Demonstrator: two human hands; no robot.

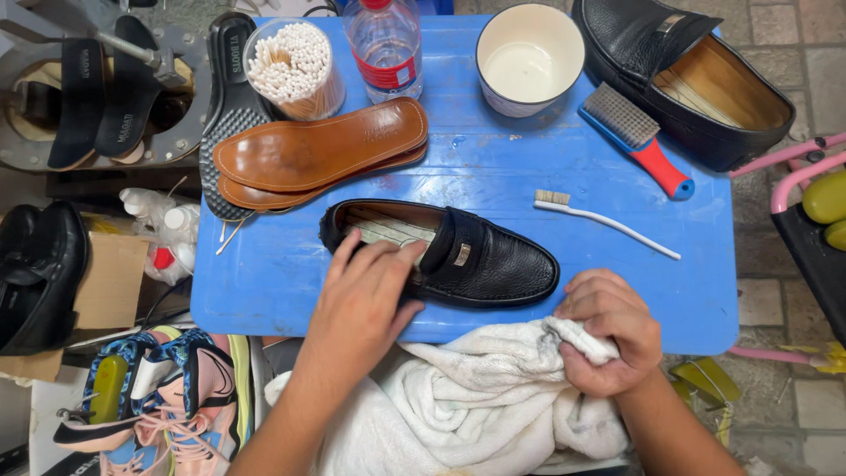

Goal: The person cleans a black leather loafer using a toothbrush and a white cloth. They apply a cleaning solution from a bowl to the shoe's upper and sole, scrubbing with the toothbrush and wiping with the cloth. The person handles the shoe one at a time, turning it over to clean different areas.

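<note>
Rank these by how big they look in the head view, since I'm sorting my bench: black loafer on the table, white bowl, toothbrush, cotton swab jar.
1. black loafer
2. white bowl
3. cotton swab jar, close to the bowl, unsure
4. toothbrush, long but thinnest

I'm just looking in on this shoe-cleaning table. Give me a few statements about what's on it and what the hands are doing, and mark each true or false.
1. The left hand rests on the black loafer. True.
2. The right hand holds the toothbrush. False: it grips a white towel; the toothbrush lies on the blue table.
3. The bowl is full of cotton swabs. False: the swabs are in a clear jar; the bowl holds only a whitish film.
4. Two brown insoles lie stacked behind the loafer. True.
5. The scrub brush has a green handle. False: it is red.
</note>
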